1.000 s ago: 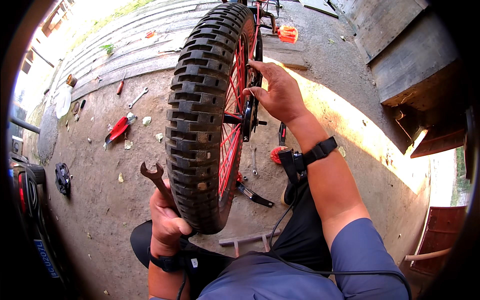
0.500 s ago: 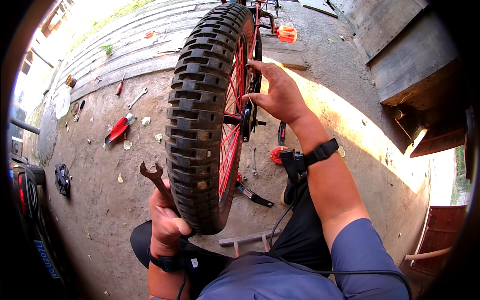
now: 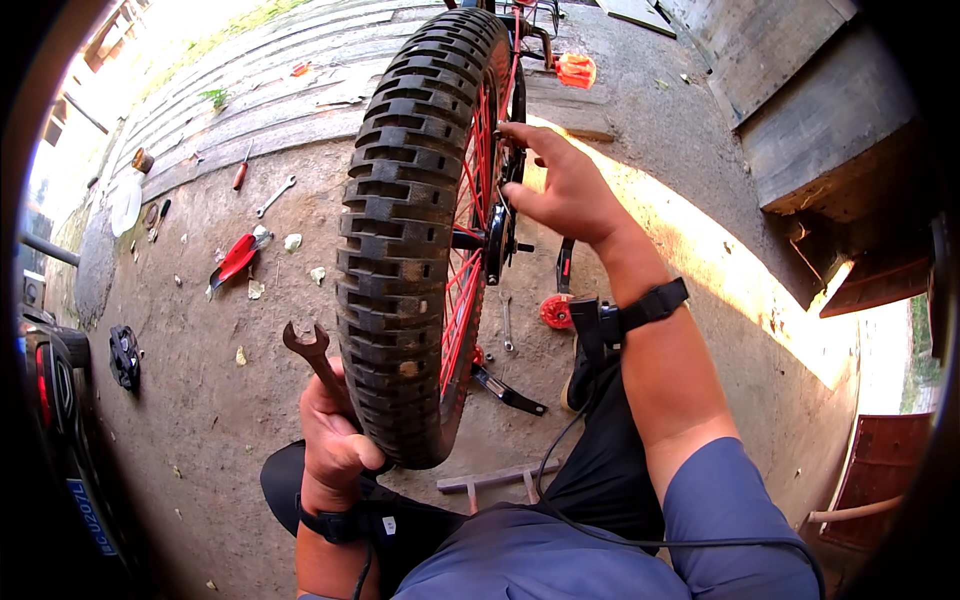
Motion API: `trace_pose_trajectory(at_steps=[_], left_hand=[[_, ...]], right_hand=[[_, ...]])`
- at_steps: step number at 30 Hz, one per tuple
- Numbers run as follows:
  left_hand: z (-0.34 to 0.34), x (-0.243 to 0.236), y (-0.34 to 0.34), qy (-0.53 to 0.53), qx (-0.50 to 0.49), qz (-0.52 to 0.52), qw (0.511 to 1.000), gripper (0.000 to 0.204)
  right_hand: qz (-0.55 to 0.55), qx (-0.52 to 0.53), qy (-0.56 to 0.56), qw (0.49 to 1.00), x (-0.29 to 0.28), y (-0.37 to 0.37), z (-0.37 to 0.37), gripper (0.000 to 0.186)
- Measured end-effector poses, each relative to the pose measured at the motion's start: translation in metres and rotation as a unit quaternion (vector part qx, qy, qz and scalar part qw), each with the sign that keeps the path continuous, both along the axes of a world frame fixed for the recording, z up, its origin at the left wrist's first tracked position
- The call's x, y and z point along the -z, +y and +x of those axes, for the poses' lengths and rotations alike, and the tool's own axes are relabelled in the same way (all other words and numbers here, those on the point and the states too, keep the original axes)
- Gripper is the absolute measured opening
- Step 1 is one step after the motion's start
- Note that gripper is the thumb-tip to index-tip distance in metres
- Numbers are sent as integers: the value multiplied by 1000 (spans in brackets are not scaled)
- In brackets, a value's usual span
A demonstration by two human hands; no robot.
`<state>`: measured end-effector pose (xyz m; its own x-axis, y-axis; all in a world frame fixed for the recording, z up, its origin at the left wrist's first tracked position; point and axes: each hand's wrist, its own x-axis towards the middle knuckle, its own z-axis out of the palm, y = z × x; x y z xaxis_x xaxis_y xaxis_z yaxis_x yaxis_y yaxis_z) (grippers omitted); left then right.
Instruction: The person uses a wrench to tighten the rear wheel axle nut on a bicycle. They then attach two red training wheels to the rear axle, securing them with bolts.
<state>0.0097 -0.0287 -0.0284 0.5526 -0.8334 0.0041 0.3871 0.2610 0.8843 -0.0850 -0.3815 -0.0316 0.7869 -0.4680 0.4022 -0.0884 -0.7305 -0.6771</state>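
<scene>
My left hand (image 3: pixel 335 425) grips a rusty open-end wrench (image 3: pixel 308 348) against the lower left of a knobby black tire (image 3: pixel 395 240) with red spokes. My right hand (image 3: pixel 565 190) is beside the wheel's right side, thumb and forefinger apart, fingertips at the dark parts above the black hub (image 3: pixel 492 242); whether they touch is hard to tell. Under the wheel lie a silver wrench (image 3: pixel 508 325) and a black bracket (image 3: pixel 508 390), with a red disc-shaped part (image 3: pixel 557 311) nearby. An orange pedal (image 3: pixel 576 69) sits at the bike's far end.
Red-and-black tool or part (image 3: pixel 235 262), wrench (image 3: pixel 276 196) and screwdriver (image 3: pixel 241 172) lie left on the concrete. A black object (image 3: pixel 124 357) and dark vehicle (image 3: pixel 55 420) are farther left. Wooden boards (image 3: pixel 820 140) stand right; a small wooden stand (image 3: pixel 490 477) is between my legs.
My right hand and wrist have shifted slightly rightward, the thumb drawing back a little from the hub area. The tire has shifted slightly right. My left hand still holds the wrench.
</scene>
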Motion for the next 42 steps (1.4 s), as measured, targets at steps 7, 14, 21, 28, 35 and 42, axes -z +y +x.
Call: trace_pose_trajectory(at_steps=[7, 14, 21, 28, 35, 42], left_hand=[[-2, -8, -7, 1, 11, 7, 1000, 93], [-1, -8, -7, 12, 14, 6, 1000, 94], [-1, -7, -6, 4, 15, -1, 1000, 94], [-1, -4, -7, 45, 18, -19, 999, 92], [0, -5, -9, 56, 21, -33, 998, 92], [2, -5, -11, 51, 20, -47, 997, 93]], right_hand=[[249, 85, -38, 964, -4, -31, 31, 25], [32, 195, 35, 980, -9, 24, 21, 29], [-31, 263, 142, 954, -16, 32, 29, 30], [-17, 310, 114, 944, -6, 32, 40, 30], [4, 332, 89, 939, 0, 33, 48, 26], [15, 316, 69, 946, 1, 32, 47, 24]])
